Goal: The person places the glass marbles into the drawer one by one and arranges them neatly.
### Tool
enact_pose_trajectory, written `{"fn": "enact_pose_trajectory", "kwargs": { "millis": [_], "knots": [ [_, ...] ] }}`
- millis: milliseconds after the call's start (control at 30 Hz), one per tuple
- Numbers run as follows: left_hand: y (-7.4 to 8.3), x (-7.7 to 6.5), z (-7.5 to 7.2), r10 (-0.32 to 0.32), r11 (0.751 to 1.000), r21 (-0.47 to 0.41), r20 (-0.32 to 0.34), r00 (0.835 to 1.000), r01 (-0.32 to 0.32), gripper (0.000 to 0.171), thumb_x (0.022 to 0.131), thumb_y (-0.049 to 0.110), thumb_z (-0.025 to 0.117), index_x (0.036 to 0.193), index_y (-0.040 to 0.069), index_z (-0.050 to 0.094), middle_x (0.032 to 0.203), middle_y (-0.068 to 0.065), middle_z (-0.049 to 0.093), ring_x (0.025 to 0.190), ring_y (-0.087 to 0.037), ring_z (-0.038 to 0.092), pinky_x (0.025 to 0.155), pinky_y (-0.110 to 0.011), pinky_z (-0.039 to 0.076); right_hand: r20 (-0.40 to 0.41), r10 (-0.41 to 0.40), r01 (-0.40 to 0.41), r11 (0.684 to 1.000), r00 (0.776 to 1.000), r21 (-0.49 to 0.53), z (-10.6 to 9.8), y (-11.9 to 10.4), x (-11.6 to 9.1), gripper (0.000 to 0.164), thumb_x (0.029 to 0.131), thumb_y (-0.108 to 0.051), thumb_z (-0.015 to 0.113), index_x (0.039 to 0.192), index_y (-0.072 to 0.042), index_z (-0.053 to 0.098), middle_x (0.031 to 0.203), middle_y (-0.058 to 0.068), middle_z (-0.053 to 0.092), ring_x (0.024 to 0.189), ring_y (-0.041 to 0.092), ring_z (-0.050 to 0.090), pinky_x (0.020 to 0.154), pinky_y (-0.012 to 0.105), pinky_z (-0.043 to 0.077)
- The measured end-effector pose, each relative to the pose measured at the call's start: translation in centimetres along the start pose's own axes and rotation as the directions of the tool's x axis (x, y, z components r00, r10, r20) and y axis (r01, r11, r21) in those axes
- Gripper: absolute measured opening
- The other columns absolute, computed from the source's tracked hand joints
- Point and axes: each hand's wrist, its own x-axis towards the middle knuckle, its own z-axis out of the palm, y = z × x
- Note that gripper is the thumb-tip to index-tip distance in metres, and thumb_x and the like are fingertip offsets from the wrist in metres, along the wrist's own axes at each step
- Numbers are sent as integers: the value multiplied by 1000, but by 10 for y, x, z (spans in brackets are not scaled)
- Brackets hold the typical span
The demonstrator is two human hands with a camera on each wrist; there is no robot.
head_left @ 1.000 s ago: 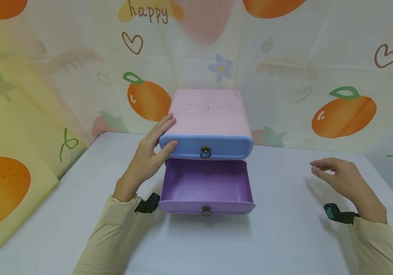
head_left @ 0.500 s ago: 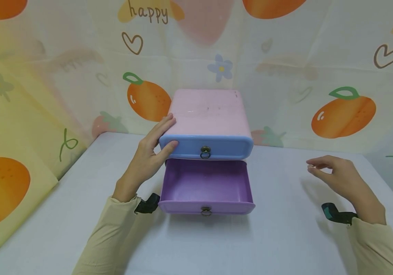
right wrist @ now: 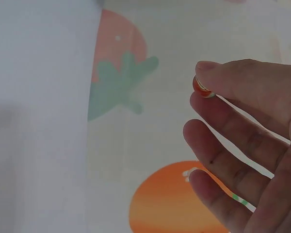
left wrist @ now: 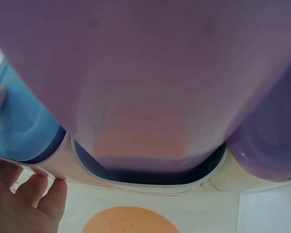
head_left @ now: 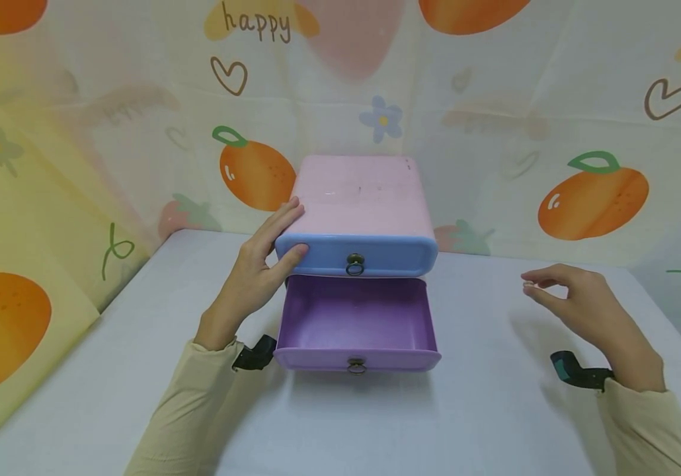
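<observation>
A small drawer cabinet with a pink shell [head_left: 364, 192] stands in the middle of the table in the head view. My left hand [head_left: 257, 264] rests against its upper left corner, fingers stretched along the side, thumb on the blue top drawer [head_left: 322, 256]. Below that, a purple drawer [head_left: 358, 317] is pulled out, with nothing visible in it. Its underside fills much of the left wrist view, beside a further closed purple drawer [left wrist: 271, 141]. To the right, above the table, my right hand [head_left: 584, 301] pinches a small orange-red marble [right wrist: 202, 88] between thumb and forefinger.
A white table [head_left: 483, 410] lies under the cabinet. Behind it hangs a cloth [head_left: 483, 86] printed with fruit, and a yellowish cloth [head_left: 25, 218] covers the left side. Each drawer front in the head view carries a ring pull [head_left: 355, 264].
My right hand has moved slightly left and a little up in the head view with the marble in its fingers. My left hand and the drawers stay put.
</observation>
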Motion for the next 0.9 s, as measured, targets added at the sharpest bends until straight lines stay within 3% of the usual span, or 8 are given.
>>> {"fn": "enact_pose_trajectory", "kwargs": {
  "millis": [233, 467, 567, 767, 900],
  "knots": [
    [-1, 0, 0, 2, 1000, 9, -1, 1000, -2, 57, 96, 6, 62, 150, 14, 44, 162, 1, 34, 152, -14, 26, 118, -39, 35, -41, -42, 42, 999, 998, -7, -1, -10, 0, 24, 88, -13, 75, 111, -5, 74, 102, 16, 74, 96, 34, 64, 70, 30, 49],
    [-1, 0, 0, 3, 1000, 11, 1, 1000, -3, 57, 96, 6, 62, 150, 15, 44, 162, 2, 33, 151, -14, 27, 118, -39, 35, -119, -118, 118, 993, 986, -11, 1, -18, 0, 23, 84, -11, 78, 107, -8, 76, 98, 9, 75, 89, 25, 62, 64, 16, 45],
    [-1, 0, 0, 4, 1000, 8, 2, 1000, -4, 57, 96, 6, 62, 150, 15, 44, 162, 2, 33, 151, -14, 27, 118, -39, 35, -147, -144, 145, 989, 979, -3, 1, -22, 0, 24, 82, -10, 80, 106, -11, 76, 97, 6, 76, 88, 16, 60, 64, 12, 44],
    [0, 0, 0, -6, 1000, 12, -1, 1000, 6, 57, 96, 7, 62, 150, 16, 45, 161, 3, 34, 152, -12, 26, 118, -38, 34, -189, -186, 194, 981, 964, 26, 3, -32, 1, 27, 78, -7, 82, 104, -13, 77, 96, 4, 76, 88, -20, 49, 64, 7, 42],
    [0, 0, 0, -8, 1000, 12, -1, 1000, 8, 57, 96, 7, 62, 150, 16, 45, 161, 2, 34, 152, -13, 25, 118, -39, 35, -214, -220, 235, 971, 952, 46, 3, -40, 1, 30, 76, -5, 83, 104, -14, 77, 96, 3, 76, 90, -21, 49, 67, 5, 43]
  ]
}}
